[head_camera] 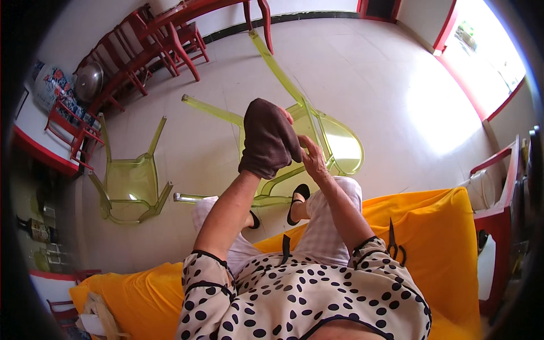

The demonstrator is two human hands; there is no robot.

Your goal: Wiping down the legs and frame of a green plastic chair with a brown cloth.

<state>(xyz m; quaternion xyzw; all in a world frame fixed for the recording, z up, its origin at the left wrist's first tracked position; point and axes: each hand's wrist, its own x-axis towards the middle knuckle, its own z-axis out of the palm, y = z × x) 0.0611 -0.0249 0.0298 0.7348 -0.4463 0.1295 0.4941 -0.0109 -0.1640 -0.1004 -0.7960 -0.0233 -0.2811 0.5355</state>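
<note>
A dark brown cloth piece (270,140), perhaps a sock, covers most of my left hand (287,114). Only some fingers show past its far right edge, so their grip is hidden. From the right, my right hand (314,161) meets the cloth's lower right corner, which lies between its thumb and fingers. Beneath both hands, a transparent yellow-green plastic chair (293,123) lies tipped over on the floor. Scissors with black handles (395,244) rest on the orange-yellow cover (442,238) by my right elbow.
A second yellow-green chair (131,182) lies upturned at the left. Red wooden chairs (127,42) and a red table (191,15) line the upper left, near a large patterned vase (53,87). At the right stand a white bucket (482,189) and red furniture (499,221).
</note>
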